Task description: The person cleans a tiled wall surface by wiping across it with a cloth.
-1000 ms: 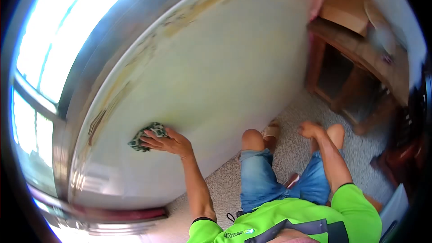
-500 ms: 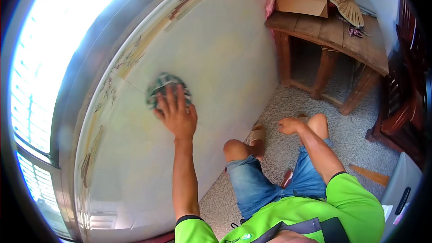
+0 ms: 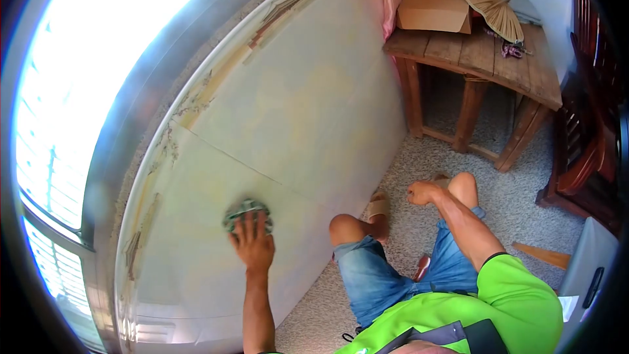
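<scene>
A bunched green-and-white patterned cloth (image 3: 247,215) lies against the glossy, pale tiled wall (image 3: 327,124). My left hand (image 3: 252,244) presses on it from the near side, fingers spread over the cloth, arm reaching forward. The part of the cloth under my palm is hidden. My right hand (image 3: 422,193) is curled into a loose fist by my right knee, with nothing visible in it. A thin seam runs across the wall above the cloth, and brown decorative bands edge its window side.
A bright barred window (image 3: 56,157) is at left. A wooden table (image 3: 452,49) at upper right bears a cardboard box (image 3: 432,3) and a woven fan (image 3: 491,10). A dark wooden chair (image 3: 576,177) stands at right, near a grey case (image 3: 586,275). Speckled floor (image 3: 504,223) lies under me.
My left hand and the cloth have slid down the wall, nearer to me, uncovering the seam. The view has shifted slightly. My right hand stays by the knee.
</scene>
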Demonstrator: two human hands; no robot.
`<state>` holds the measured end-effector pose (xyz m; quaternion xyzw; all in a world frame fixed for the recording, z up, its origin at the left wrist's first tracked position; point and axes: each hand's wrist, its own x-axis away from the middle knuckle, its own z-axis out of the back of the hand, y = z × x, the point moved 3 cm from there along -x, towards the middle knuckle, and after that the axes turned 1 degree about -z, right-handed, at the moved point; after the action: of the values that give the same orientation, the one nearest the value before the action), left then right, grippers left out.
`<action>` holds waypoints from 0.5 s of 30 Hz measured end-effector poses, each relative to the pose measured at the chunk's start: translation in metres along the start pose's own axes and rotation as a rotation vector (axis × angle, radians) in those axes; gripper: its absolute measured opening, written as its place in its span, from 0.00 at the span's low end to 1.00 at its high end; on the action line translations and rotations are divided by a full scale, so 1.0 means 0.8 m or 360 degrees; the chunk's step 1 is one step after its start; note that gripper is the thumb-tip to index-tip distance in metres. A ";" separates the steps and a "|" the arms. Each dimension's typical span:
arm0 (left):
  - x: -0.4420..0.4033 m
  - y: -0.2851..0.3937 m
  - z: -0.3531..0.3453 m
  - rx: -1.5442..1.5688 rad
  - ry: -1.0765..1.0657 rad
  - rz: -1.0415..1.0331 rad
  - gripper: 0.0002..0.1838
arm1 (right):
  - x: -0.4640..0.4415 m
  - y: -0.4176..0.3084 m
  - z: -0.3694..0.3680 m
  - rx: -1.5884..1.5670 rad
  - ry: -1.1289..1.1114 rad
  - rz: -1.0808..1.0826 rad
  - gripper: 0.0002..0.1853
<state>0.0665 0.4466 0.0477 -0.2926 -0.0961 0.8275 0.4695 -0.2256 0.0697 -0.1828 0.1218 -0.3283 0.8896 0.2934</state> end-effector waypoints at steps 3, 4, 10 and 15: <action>0.001 -0.063 0.050 -0.0175 0.0522 0.0212 0.41 | -0.005 0.003 -0.005 0.0002 -0.0066 -0.0016 0.26; -0.005 -0.079 0.067 -0.0234 0.0670 0.0281 0.40 | -0.007 0.004 -0.005 -0.0008 -0.0094 -0.0021 0.26; -0.060 -0.090 0.119 -0.0276 0.1128 0.0445 0.34 | -0.007 0.002 -0.002 -0.0024 -0.0071 -0.0010 0.27; -0.119 -0.041 0.121 -0.0241 0.1090 0.0202 0.32 | 0.000 -0.007 0.004 -0.0005 -0.0025 0.0026 0.27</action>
<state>0.0713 0.3959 0.1779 -0.5924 0.0243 0.6994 0.3991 -0.2220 0.0714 -0.1775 0.1255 -0.3329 0.8905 0.2837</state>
